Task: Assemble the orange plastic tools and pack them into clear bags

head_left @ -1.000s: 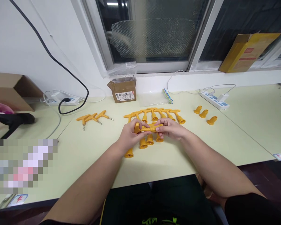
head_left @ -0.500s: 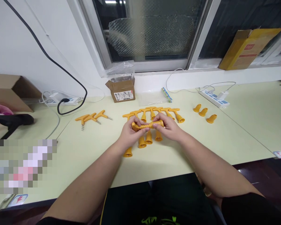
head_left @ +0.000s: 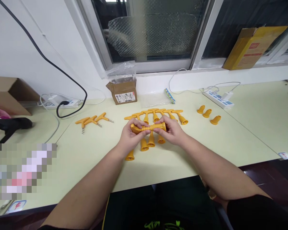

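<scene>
Between my hands is a yellow corkscrew, lying level. My left hand (head_left: 132, 134) grips its yellow T-handle (head_left: 135, 129). Fingers of my right hand (head_left: 172, 130) are closed around the flared yellow sleeve (head_left: 160, 126), which meets the handle's shaft; no metal shows between them. Behind and below my hands lie several yellow corkscrews with sleeves (head_left: 183, 118) on the table. Three yellow handles with bare metal spirals (head_left: 102, 117) rest to the left. Three loose yellow sleeves (head_left: 215, 120) stand or lie to the right.
A small cardboard box (head_left: 126, 95) and a clear plastic bag (head_left: 153, 99) are at the back by the wall. Power strips (head_left: 218, 99) with cables sit at the back right and back left. A black cable (head_left: 73, 81) hangs at the left.
The sleeve and the handle in my hands have come together, hiding the narrow stretch that showed between them. The whole view has shifted slightly.
</scene>
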The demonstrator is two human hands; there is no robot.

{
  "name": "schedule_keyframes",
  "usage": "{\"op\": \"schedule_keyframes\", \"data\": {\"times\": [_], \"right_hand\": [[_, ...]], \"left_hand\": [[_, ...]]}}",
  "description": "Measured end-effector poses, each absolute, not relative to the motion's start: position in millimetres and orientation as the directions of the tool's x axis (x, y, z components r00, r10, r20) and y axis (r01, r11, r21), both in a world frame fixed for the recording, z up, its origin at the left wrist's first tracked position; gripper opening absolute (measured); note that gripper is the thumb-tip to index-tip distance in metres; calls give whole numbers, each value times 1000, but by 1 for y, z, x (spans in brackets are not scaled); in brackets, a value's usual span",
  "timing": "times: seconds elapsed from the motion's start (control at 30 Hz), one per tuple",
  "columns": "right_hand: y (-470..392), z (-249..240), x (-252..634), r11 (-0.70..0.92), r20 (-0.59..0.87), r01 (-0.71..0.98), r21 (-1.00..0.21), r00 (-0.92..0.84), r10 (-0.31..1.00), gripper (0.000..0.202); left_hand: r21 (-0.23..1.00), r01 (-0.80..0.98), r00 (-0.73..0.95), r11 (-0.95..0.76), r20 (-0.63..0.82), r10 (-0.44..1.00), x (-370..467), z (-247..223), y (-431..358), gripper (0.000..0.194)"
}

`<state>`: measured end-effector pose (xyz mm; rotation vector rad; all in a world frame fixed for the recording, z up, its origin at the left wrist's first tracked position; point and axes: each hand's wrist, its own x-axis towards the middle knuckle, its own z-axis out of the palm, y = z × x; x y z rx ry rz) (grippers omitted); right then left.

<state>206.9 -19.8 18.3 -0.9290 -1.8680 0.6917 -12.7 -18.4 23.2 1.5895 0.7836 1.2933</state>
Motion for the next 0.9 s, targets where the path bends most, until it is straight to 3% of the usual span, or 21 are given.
{"op": "schedule_keyframes", "data": {"times": [0.4, 0.67, 0.9], "right_hand": [[-22, 24, 207, 511, 438, 173, -842, -336, 834, 33], [-10, 13, 203, 138, 127, -7, -990, -441, 889, 45], [-8, 13, 204, 297, 286, -22, -955, -341, 895, 43]], "left_hand": [[862, 35, 244, -506, 483, 841, -15, 27, -25, 37], [804, 153, 312, -574, 512, 800, -19, 24, -18, 27], [903, 50, 309, -428, 393, 866, -14, 23, -21, 28]]}}
